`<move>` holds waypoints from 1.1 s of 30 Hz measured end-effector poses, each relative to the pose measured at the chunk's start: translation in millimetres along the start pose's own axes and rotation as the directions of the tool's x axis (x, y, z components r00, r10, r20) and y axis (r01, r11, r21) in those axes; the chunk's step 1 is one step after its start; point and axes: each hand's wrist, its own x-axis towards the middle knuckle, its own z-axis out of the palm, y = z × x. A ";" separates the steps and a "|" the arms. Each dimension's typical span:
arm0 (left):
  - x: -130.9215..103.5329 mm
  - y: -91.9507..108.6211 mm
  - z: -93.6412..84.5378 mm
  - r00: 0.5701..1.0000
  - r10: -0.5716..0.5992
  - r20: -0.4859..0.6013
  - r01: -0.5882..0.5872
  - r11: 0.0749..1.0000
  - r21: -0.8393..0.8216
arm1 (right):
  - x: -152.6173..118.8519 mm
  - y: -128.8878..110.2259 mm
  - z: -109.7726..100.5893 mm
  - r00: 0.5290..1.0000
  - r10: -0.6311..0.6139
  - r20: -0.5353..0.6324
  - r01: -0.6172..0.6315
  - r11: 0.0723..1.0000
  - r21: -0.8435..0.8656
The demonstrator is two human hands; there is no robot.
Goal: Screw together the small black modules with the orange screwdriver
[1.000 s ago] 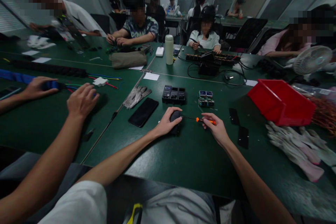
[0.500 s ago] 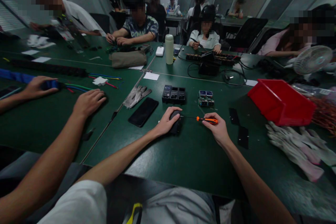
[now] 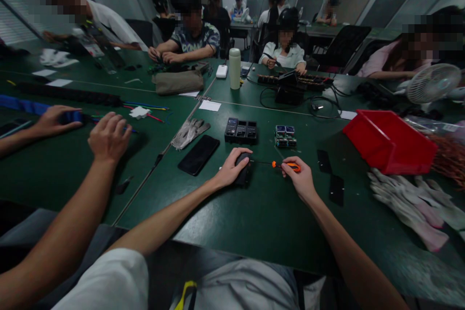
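Note:
On the green table [image 3: 269, 223], my left hand [image 3: 233, 166] is closed around a small black plastic housing [image 3: 242, 178]. My right hand [image 3: 300, 177] grips the orange and black handle of a screwdriver [image 3: 275, 164], whose thin shaft lies level and points left. Its tip meets the right side of the housing; the exact contact point is too small to make out. Behind my left hand stands a black three-section plastic case [image 3: 240, 131]. Beyond my right hand sit small green circuit boards [image 3: 285, 136]. Two flat black plates [image 3: 336, 190] lie to its right.
A black phone [image 3: 198, 154] and a glove [image 3: 191, 133] lie left of my hands. A red bin [image 3: 385, 140] and more gloves [image 3: 410, 203] are at the right. A co-worker's hands [image 3: 110, 138] work on the left beside a blue strip. A green bottle [image 3: 234, 69] stands farther back.
The screwdriver's handle has turned slightly in my right fingers, while my left hand and the housing stay put. At left, the co-worker's nearer hand has lifted and moved left.

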 end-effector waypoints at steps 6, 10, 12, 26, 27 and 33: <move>0.0 0.0 0.9 1.000 -0.007 0.002 0.007 1.000 -0.021 | -0.2 0.2 -1.4 0.998 -0.060 -0.020 0.060 0.998 0.010; 0.3 -0.7 1.3 1.000 -0.011 -0.009 0.011 1.000 0.002 | 0.1 1.3 0.3 0.994 -0.103 -0.030 0.103 0.995 0.012; 0.3 -1.0 1.2 1.000 -0.006 -0.010 0.006 1.000 0.012 | 0.4 1.6 1.2 0.992 -0.122 -0.040 0.123 0.992 0.012; -0.3 -0.3 0.3 0.999 0.047 -0.006 -0.047 0.998 0.039 | -2.6 3.2 1.1 1.000 0.022 -0.009 -0.022 1.000 0.005; -0.4 0.2 0.2 0.999 0.045 -0.006 -0.045 0.998 0.039 | -2.3 3.3 1.6 1.000 0.011 -0.018 -0.011 1.000 0.014; -0.5 1.0 0.5 0.999 0.032 -0.012 -0.032 0.998 0.049 | -1.0 4.1 3.9 0.997 -0.026 -0.071 0.031 0.997 0.070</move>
